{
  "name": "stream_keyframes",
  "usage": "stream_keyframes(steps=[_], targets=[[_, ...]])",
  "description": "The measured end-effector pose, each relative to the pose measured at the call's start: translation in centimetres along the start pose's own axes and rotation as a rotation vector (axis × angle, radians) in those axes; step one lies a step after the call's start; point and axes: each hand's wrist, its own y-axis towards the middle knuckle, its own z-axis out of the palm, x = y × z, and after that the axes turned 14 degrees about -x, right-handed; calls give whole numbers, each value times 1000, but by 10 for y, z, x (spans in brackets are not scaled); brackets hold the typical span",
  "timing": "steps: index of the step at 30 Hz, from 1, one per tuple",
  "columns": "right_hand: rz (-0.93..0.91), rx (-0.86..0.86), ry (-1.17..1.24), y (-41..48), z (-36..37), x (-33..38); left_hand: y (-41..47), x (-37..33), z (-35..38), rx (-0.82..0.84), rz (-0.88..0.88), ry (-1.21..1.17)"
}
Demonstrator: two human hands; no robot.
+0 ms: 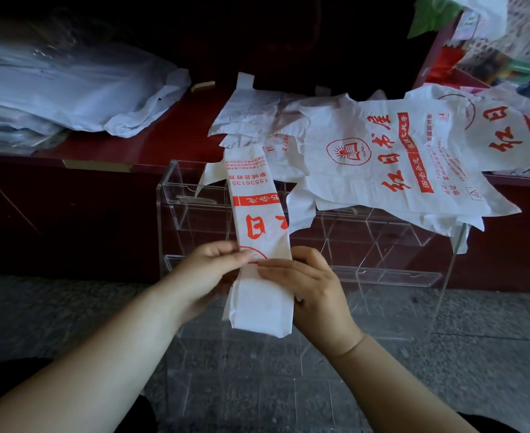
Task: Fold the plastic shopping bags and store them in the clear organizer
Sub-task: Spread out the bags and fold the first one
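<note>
Both hands (pixel 210 276) (pixel 313 285) pinching folded bag strip (pixel 259 214), clear organizer (pixel 176 214) behind

Both bare forearms reach forward and converge. The left hand (pixel 207 273) pinches the folded bag (pixel 257 307) at its left edge, fingers curled, thumb tip on the front. The right hand (pixel 315 285) wraps the opposite edge, fingers (pixel 276 265) laid across the front, tips just beside the left thumb; its own thumb is hidden.
</note>
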Motion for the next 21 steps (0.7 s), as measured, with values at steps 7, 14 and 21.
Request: stream_keyframes(steps=[7, 14, 21], targets=[[747, 15, 230, 10, -6, 17, -5, 0, 8, 21, -31, -1], [927, -42, 309, 24, -4, 21, -6, 3, 6, 86, 94, 46], [901, 114, 299, 28, 0, 28, -6, 6, 15, -76, 192, 32]])
